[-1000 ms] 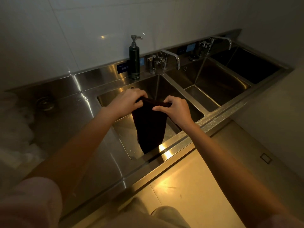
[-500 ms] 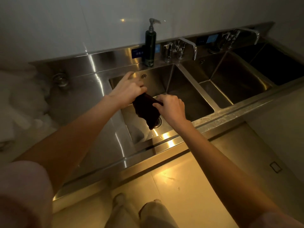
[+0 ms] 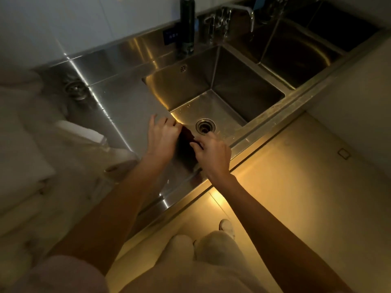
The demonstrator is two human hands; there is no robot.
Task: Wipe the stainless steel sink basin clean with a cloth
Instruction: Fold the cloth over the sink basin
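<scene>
The stainless steel sink basin [image 3: 237, 87] lies in front of me, with its round drain [image 3: 205, 126] near the front. A dark cloth [image 3: 187, 144], bunched small, sits low in the basin's front left corner between my hands. My left hand [image 3: 161, 137] holds the cloth's left side, with its fingers reaching over the basin's left rim. My right hand [image 3: 212, 154] pinches the cloth's right edge, just in front of the drain. Most of the cloth is hidden by my hands.
A black soap pump bottle [image 3: 187, 26] stands on the back ledge beside a faucet [image 3: 237, 13]. A second basin [image 3: 300, 47] lies to the right. White folded cloths [image 3: 31, 144] lie on the left counter, near a small counter drain [image 3: 75, 89]. My legs and the floor are below.
The cloth hung long from both hands, then got gathered into a small bundle. Both hands have moved down into the basin's front left corner, and my view has tipped downward.
</scene>
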